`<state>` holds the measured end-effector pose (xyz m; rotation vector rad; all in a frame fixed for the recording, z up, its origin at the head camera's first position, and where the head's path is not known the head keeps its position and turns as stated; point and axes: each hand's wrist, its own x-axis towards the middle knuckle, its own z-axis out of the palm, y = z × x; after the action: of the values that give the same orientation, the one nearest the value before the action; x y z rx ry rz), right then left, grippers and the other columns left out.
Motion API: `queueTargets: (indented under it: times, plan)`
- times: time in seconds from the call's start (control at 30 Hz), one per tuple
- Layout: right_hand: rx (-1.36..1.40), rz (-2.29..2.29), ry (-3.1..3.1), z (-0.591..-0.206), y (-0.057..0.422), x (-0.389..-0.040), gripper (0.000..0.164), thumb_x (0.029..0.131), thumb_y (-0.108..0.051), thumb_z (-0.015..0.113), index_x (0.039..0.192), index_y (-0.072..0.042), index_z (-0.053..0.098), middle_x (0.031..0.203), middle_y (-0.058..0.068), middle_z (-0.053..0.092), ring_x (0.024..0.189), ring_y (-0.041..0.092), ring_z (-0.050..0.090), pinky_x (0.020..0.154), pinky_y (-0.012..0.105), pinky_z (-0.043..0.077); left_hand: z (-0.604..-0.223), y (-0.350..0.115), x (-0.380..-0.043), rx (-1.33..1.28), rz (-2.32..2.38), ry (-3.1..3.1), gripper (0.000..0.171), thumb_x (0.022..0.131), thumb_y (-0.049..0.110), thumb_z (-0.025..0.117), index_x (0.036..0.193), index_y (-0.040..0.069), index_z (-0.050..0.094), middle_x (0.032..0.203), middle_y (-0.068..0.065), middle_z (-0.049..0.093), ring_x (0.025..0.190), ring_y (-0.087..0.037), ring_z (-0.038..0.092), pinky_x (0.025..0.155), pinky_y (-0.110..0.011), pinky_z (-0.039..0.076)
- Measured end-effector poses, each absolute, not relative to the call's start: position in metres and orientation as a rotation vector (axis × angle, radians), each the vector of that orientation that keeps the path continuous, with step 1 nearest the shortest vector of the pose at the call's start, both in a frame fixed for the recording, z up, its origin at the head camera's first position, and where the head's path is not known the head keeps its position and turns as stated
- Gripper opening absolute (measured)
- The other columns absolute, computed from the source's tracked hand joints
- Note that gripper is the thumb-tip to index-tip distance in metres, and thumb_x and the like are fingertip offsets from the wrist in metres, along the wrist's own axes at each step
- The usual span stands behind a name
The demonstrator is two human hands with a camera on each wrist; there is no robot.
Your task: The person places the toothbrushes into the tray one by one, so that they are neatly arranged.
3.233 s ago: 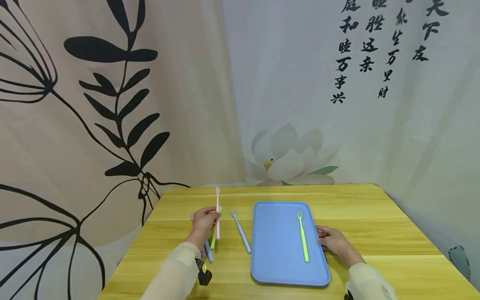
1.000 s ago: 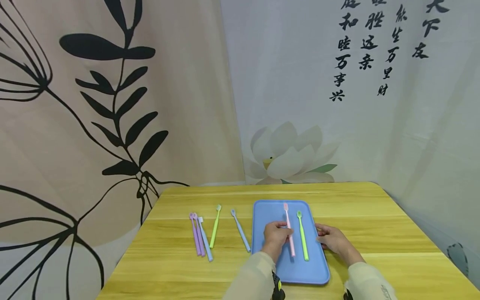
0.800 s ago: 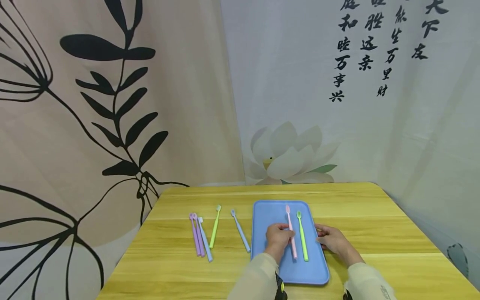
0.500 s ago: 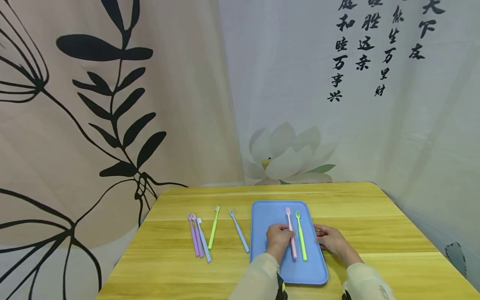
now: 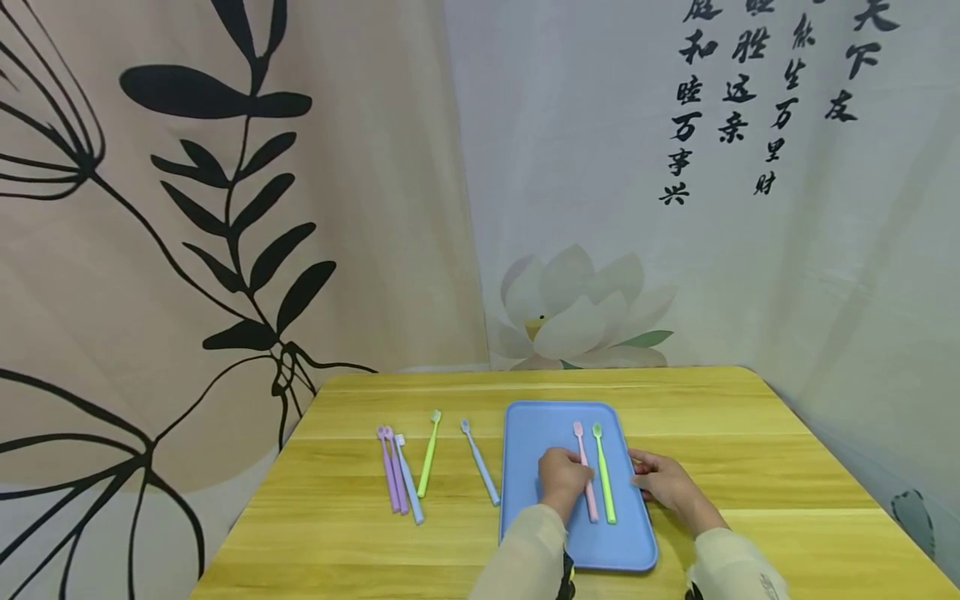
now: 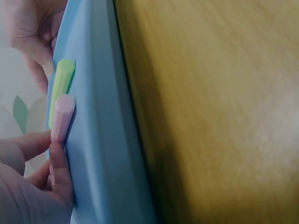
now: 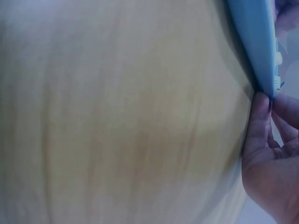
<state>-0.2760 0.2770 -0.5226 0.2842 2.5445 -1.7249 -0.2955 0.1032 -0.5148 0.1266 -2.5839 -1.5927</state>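
My left hand [image 5: 564, 479] is over the blue tray [image 5: 540, 425], pinching the pink toothbrush [image 5: 589, 496] by its handle. In the left wrist view, thumb and finger sit on either side of the pink handle [image 6: 64, 112], which lies low against the tray. Beside it on the tray, to the right and roughly parallel, rests a green toothbrush [image 5: 605, 483]. At the tray's right edge my right hand [image 5: 667, 483] grips the rim. The right wrist view shows that thumb and fingers [image 7: 259, 109] meeting at the tray's edge.
Left of the tray, a blue toothbrush [image 5: 481, 467] lies on the wooden table [image 5: 360, 550]. Further left are another green toothbrush [image 5: 429, 458], a second blue toothbrush [image 5: 409, 483] and two purple toothbrushes [image 5: 391, 475] close together. A printed curtain [image 5: 375, 208] hangs behind the table.
My left hand has carried the pink toothbrush rightward from the left group to the tray, then lowered it beside the green one. The right hand has stayed at the tray's rim.
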Motion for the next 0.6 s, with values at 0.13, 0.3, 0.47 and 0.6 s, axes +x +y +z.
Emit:
queueTargets:
  times: [0.13,0.3,0.47,0.6]
  plan:
    - [0.287,-1.712,2.547,-0.5215,0.2772,-0.2753,0.053,0.091,0.008,0.059,0.142,0.01,0.045,0.106,0.018,0.055,0.091,0.023,0.055,0.071,0.032,0.053,-0.5145,0.1041,-0.295,0.12,-1.554,-2.591,0.015,0.07,0.0,0.084,0.069,0.006,0.07,0.064,0.002,0.057,0.058,-0.012,0.053,0.053,-0.026,0.049]
    - [0.288,-1.705,2.548,-0.5211,0.2772,-0.2748,0.052,0.091,0.008,0.058,0.142,0.01,0.045,0.107,0.018,0.055,0.091,0.023,0.055,0.071,0.032,0.052,-0.5141,0.1047,-0.2948,0.122,-1.551,-2.602,0.015,0.071,0.0,0.083,0.07,0.006,0.07,0.065,0.001,0.057,0.057,-0.012,0.054,0.052,-0.026,0.05]
    - [0.293,-1.697,2.547,-0.5212,0.2773,-0.2744,0.052,0.092,0.007,0.058,0.142,0.009,0.045,0.108,0.018,0.055,0.094,0.024,0.054,0.072,0.032,0.052,-0.514,0.1051,-0.2941,0.125,-1.545,-2.603,0.015,0.071,0.001,0.084,0.07,0.006,0.07,0.065,0.001,0.057,0.058,-0.012,0.054,0.053,-0.026,0.05]
    - [0.292,-1.692,2.55,-0.5214,0.278,-0.2745,0.053,0.092,0.006,0.059,0.143,0.009,0.045,0.109,0.018,0.055,0.095,0.025,0.055,0.073,0.032,0.053,-0.5142,0.1054,-0.2937,0.126,-1.568,-2.606,0.014,0.072,0.001,0.083,0.071,0.005,0.07,0.065,0.001,0.057,0.058,-0.012,0.055,0.053,-0.027,0.051]
